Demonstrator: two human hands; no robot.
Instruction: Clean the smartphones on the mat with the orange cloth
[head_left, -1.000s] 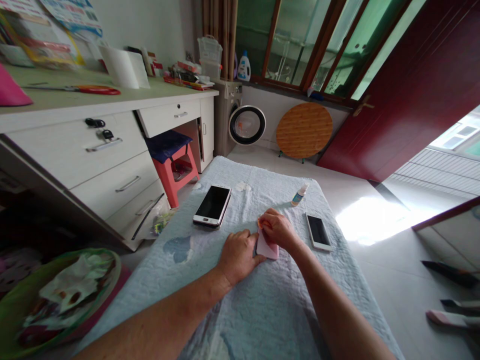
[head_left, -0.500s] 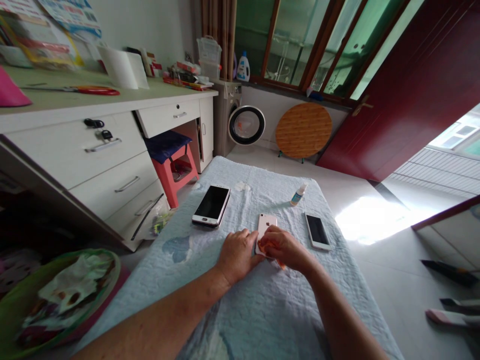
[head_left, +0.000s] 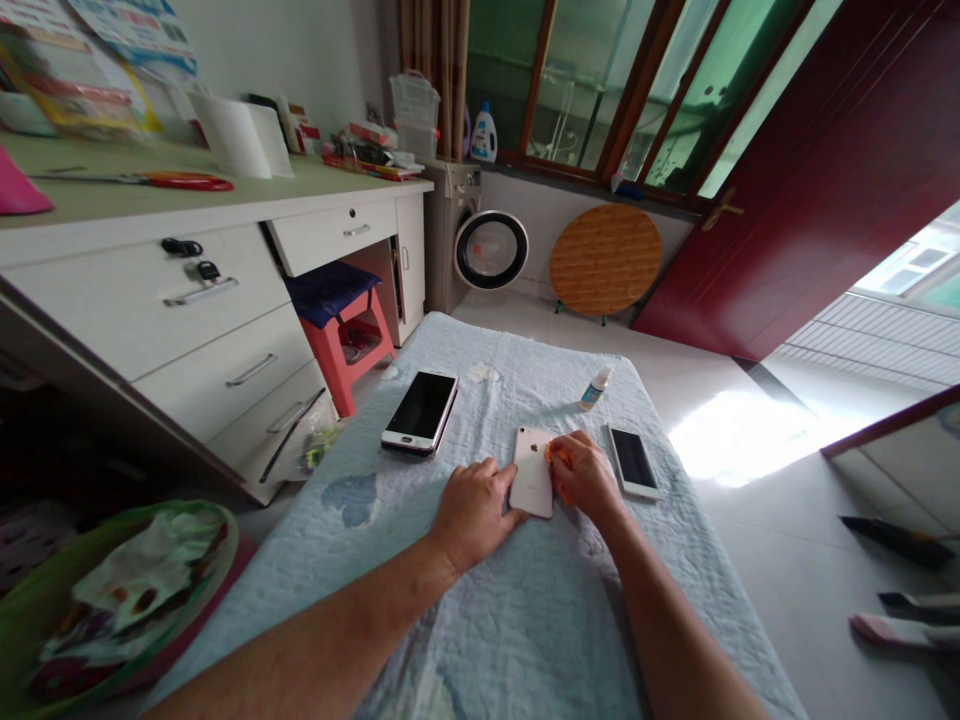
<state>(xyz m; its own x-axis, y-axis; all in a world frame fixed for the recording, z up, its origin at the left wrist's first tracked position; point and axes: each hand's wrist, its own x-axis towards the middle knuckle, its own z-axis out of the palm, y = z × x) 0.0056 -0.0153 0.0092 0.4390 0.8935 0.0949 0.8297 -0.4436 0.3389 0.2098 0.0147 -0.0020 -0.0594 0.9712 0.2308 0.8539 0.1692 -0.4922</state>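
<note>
A pinkish phone (head_left: 533,480) lies back side up on the cloth-covered table, a dark apple logo showing near its top. My left hand (head_left: 474,508) grips its left edge and lower corner with fingers and thumb. My right hand (head_left: 585,474) is closed around an orange cloth (head_left: 559,458), which touches the phone's right edge; most of the cloth is hidden by the fingers. To the right lies a white phone with a dark screen (head_left: 634,461). A small spray bottle (head_left: 595,389) stands behind it. At the left, a larger white phone (head_left: 421,410) rests on another dark, flat thing.
The light blue quilted cover (head_left: 517,620) spans the table. A white desk (head_left: 225,320) with drawers runs along the left, a red stool (head_left: 341,345) under it. A waste basket (head_left: 232,545) stands at the lower left. Farther back are a washing machine (head_left: 450,245) and a round wooden tabletop (head_left: 607,260).
My right hand has moved right with the orange cloth, from over the phone's back to its right edge, uncovering the back. My left hand keeps its place on the phone.
</note>
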